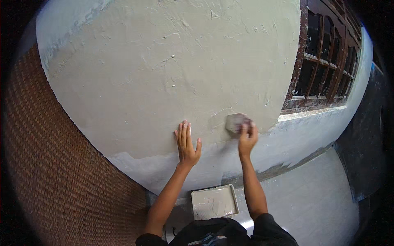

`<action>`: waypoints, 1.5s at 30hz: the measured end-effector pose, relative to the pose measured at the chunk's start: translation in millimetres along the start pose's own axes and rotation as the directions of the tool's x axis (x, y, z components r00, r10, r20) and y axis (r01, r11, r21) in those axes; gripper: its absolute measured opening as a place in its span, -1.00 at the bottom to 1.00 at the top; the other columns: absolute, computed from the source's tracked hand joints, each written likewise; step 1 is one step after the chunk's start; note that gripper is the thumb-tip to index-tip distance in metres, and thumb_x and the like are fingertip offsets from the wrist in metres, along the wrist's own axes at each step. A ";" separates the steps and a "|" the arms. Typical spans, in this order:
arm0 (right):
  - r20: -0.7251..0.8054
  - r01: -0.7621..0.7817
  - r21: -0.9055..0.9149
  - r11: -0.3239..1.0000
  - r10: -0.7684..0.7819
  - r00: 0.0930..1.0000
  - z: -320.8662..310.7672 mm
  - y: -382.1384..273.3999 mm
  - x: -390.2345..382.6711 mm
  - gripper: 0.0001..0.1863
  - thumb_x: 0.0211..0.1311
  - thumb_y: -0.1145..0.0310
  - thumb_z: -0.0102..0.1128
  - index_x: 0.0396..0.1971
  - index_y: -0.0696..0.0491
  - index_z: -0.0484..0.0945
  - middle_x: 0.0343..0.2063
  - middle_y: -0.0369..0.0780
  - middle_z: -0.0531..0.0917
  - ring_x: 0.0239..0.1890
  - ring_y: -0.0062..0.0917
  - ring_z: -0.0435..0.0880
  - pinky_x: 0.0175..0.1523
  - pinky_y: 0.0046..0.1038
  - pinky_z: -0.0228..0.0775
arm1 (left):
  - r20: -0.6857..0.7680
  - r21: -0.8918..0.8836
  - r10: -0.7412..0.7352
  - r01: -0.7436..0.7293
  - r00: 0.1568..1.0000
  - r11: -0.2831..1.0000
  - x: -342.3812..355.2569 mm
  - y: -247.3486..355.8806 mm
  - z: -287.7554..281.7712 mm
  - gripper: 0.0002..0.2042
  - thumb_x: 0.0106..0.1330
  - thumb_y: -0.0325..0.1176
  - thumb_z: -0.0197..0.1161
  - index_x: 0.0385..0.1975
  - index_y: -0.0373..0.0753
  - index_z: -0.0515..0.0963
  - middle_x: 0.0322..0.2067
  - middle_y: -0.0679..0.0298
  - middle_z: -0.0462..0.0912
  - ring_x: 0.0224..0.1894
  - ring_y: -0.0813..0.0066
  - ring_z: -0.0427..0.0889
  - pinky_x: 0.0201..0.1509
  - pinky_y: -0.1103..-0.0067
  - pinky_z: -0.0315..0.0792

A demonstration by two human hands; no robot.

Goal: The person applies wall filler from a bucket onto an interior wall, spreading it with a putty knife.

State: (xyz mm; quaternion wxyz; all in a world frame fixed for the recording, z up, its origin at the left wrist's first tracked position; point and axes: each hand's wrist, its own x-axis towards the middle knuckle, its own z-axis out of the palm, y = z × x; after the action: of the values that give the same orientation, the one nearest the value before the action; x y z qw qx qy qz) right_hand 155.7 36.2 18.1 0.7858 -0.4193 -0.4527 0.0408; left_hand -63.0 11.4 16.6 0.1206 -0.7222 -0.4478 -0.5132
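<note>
Cream paste (213, 201) in a shallow tray (235, 200), on the floor (303, 197) near the wall's bottom edge. My left hand (188, 149): fingers straight, thumb out, laid on the wall (303, 127), holding nothing. My right hand (247, 141): fingers closed on a flat scraper (234, 123), blurred, dark grip, at the wall near the beige coat's (164, 74) lower edge, below and left of the window's (322, 74) lower left corner. Brown woven panel (74, 164) along the wall's left edge.
</note>
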 end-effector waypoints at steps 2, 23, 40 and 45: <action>-0.173 -0.128 0.186 0.974 0.160 0.972 -5.7 -5.5 5.4 -0.78 0.32 0.39 0.16 -0.15 0.23 0.54 -0.31 -0.22 0.60 -0.29 -0.55 0.52 -0.16 -0.49 0.38 | 0.006 0.028 0.008 -0.008 1.000 1.000 -2.8 -5.8 -4.0 -0.34 0.29 -0.32 0.08 0.37 -0.36 0.04 0.40 -0.03 0.02 0.46 0.01 -0.08 0.46 0.04 -0.26; -0.155 -0.193 0.215 0.957 0.229 0.961 -9.5 8.4 1.2 -0.73 0.28 0.40 0.22 -0.09 0.22 0.52 -0.30 -0.21 0.60 -0.25 -0.56 0.54 -0.13 -0.50 0.39 | -0.001 -0.010 0.005 -0.005 1.000 1.000 -3.1 1.2 -2.3 -0.34 0.28 -0.33 0.09 0.37 -0.35 0.05 0.40 0.01 0.05 0.46 0.05 -0.07 0.46 0.05 -0.25; 0.316 0.202 -0.111 0.973 -0.158 0.936 -6.3 5.5 -9.3 -0.75 0.27 0.41 0.23 -0.13 0.22 0.53 -0.28 -0.20 0.62 -0.22 -0.49 0.57 -0.08 -0.42 0.43 | 0.018 -0.036 -0.007 0.008 1.000 0.999 -3.1 4.5 -3.8 -0.34 0.27 -0.34 0.09 0.37 -0.35 0.04 0.40 0.00 0.03 0.46 0.03 -0.08 0.46 0.04 -0.26; -0.015 -0.183 0.182 0.966 0.189 0.982 -7.9 -0.5 4.1 -0.76 0.32 0.40 0.17 -0.09 0.20 0.51 -0.30 -0.25 0.60 -0.19 -0.56 0.56 -0.09 -0.50 0.42 | 0.021 -0.030 -0.014 0.014 1.000 0.999 -7.1 4.3 -6.1 -0.33 0.27 -0.33 0.10 0.37 -0.34 0.04 0.40 0.01 0.02 0.47 0.03 -0.08 0.46 0.04 -0.26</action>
State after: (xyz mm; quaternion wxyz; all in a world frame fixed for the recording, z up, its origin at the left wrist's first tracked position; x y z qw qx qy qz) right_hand 163.9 32.7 19.3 0.8204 -0.3878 -0.3931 0.1485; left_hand -64.1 1.4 14.6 0.1012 -0.7262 -0.4462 -0.5132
